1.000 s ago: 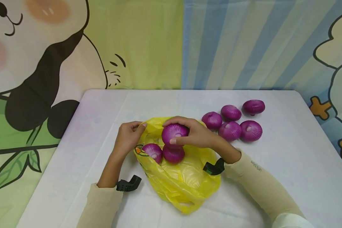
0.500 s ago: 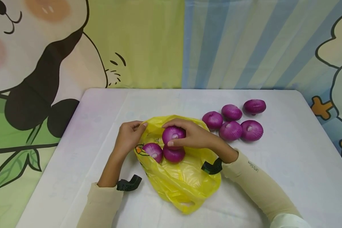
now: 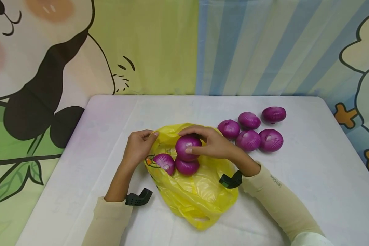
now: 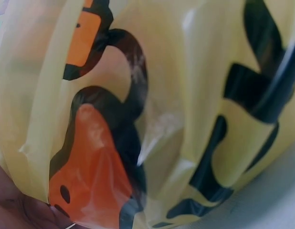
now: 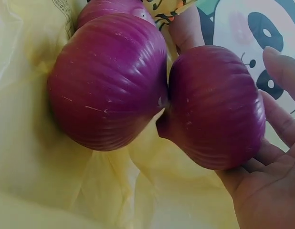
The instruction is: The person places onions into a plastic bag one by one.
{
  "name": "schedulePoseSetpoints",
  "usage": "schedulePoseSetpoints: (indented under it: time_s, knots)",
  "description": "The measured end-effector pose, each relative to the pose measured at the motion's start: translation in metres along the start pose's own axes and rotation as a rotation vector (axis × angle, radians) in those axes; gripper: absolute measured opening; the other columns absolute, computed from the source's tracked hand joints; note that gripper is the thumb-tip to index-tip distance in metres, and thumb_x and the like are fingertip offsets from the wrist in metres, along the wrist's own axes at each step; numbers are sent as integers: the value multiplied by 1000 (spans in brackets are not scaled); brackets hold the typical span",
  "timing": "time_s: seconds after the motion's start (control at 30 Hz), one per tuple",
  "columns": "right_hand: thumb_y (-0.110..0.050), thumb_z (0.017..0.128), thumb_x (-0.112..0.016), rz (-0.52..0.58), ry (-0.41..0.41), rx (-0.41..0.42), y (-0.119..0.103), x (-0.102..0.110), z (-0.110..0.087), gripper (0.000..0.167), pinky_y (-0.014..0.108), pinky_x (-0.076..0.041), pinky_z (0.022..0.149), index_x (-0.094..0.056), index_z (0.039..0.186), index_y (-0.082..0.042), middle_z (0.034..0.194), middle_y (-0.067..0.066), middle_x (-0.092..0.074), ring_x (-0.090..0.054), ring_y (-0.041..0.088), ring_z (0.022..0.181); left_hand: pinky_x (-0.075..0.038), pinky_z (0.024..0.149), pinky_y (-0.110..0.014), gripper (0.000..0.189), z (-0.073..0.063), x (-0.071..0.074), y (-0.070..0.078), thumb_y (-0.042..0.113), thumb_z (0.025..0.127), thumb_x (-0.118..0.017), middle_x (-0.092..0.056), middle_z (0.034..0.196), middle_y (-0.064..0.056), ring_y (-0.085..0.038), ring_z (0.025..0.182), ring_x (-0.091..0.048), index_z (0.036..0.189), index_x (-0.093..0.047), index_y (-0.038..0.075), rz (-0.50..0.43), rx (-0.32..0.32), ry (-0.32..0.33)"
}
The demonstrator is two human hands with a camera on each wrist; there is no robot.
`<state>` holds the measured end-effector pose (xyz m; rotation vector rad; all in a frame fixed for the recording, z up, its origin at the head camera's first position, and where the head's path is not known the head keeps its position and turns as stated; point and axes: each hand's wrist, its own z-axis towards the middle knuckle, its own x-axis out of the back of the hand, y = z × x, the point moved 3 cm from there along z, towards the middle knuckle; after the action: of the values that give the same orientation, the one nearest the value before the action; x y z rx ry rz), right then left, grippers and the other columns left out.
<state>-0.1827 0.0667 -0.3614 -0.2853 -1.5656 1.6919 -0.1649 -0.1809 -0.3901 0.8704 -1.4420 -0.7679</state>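
My left hand (image 3: 139,147) pinches the far left rim of a thin yellow plastic bag (image 3: 200,201), printed with an orange and black figure. My right hand (image 3: 213,143) reaches over the bag's mouth, its fingers curled round a purple-red onion (image 3: 187,147). That onion sits against a second onion (image 3: 187,166) lying in the bag. To their left a third onion (image 3: 165,163) lies inside, partly behind the bag's wall. In the right wrist view, the held onion (image 5: 214,109) lies against the fingers (image 5: 276,157), with the thumb standing slightly off it. Bag plastic fills the left wrist view.
Several more onions (image 3: 248,140) stand in a loose group on the white table (image 3: 319,177), right of the bag. A cartoon-printed cloth (image 3: 160,48) hangs behind the table. Both wrists carry black camera mounts (image 3: 139,197).
My right hand dips slightly with the onion, then rises a little, its fingertips shifting right across the onion. The left hand keeps its place on the bag's rim.
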Motion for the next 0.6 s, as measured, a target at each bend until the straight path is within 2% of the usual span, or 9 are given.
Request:
schedulePoseSetpoints:
  time_s: [0.17,0.33,0.47,0.6]
  knots:
    - [1,85,-73,19,47,71,-2,7,-5,45,43,-36,105,-58,127,3,132,15,-56,-47,22,129,-47,53,-29,37,0,0,2,36,97,-59,-72,79,-6,-20,65,-61,108,-73,3,6,-33,3]
    - [7,84,-71,43,59,110,-4,12,-10,46,53,-31,106,-56,127,7,132,18,-55,-45,23,131,-44,49,-28,36,0,0,2,34,98,-59,-71,76,-6,-21,60,-57,108,-72,2,4,-50,1]
    - [8,84,-70,32,72,94,-4,15,-14,46,47,-32,107,-56,128,8,132,13,-57,-46,21,130,-45,51,-28,37,0,0,1,35,98,-59,-72,79,-6,-21,62,-58,108,-72,2,2,-44,-2]
    - [8,85,-70,34,96,103,-4,20,-18,43,40,-33,107,-57,126,8,129,15,-58,-48,25,128,-43,49,-28,37,0,0,1,35,98,-59,-71,75,-7,-20,58,-56,108,-72,3,3,-44,0]
